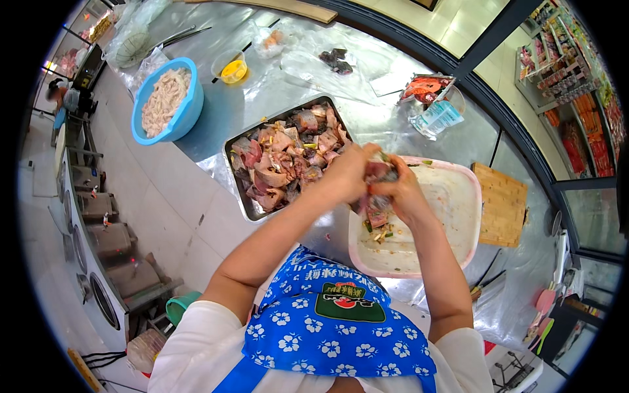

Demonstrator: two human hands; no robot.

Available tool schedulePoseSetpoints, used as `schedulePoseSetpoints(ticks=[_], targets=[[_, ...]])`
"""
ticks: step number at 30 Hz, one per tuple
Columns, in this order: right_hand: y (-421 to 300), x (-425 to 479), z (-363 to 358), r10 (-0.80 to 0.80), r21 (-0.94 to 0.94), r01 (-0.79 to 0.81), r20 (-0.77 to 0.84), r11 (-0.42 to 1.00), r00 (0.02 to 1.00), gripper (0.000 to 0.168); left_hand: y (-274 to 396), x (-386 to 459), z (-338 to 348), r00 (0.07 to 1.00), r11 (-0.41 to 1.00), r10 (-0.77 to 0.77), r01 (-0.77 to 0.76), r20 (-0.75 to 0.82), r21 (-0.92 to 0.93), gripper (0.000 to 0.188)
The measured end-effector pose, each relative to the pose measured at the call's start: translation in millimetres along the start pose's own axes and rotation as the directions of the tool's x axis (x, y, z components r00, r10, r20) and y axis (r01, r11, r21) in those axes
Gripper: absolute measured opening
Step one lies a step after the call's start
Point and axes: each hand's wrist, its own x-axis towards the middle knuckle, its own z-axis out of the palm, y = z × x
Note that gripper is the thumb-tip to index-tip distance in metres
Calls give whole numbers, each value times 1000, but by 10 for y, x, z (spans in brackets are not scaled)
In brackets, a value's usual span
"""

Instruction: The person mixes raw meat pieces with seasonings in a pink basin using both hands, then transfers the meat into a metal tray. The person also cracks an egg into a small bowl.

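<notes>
Raw fish pieces are held between my two hands, above the left side of a shallow white plastic tub with a pink rim. My left hand grips them from the left, near the right edge of a metal tray heaped with cut fish chunks. From the right, my right hand has its fingers curled around the same pieces. Below them in the tub lie a fish chunk and bits of chopped scallion and garlic; thin marinade residue marks the tub's bottom.
A blue basin of pale meat strips stands at the left table edge. Behind are a small container with yellow contents, plastic bags and opened packets. A wooden cutting board lies right of the tub. Another person is far left.
</notes>
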Motion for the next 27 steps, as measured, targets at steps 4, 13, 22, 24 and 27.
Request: schedulePoseSetpoints(ticks=[4,13,22,24,27], targets=[[408,781,470,-74,3,74,68,997,995,70,-400,134,-721,997,976,16,0,-69,216,71],[1478,1345,694,-393,-855,349,191,384,899,71,-1542,395,-1109,950,612,-269,297,-160,733,85],[966,783,668,-659,-737,644,383,205,648,44,-1247,231,-1065,962,718,64,141,-266,681,66],[727,418,485,-700,-717,636,298,286,650,35,-1231,186,-953,944,756,206,13,-257,654,61],[702,-8,-135,-761,-810,469,43,353,647,30,-1065,90,-631,914,812,345,-176,-215,557,56]])
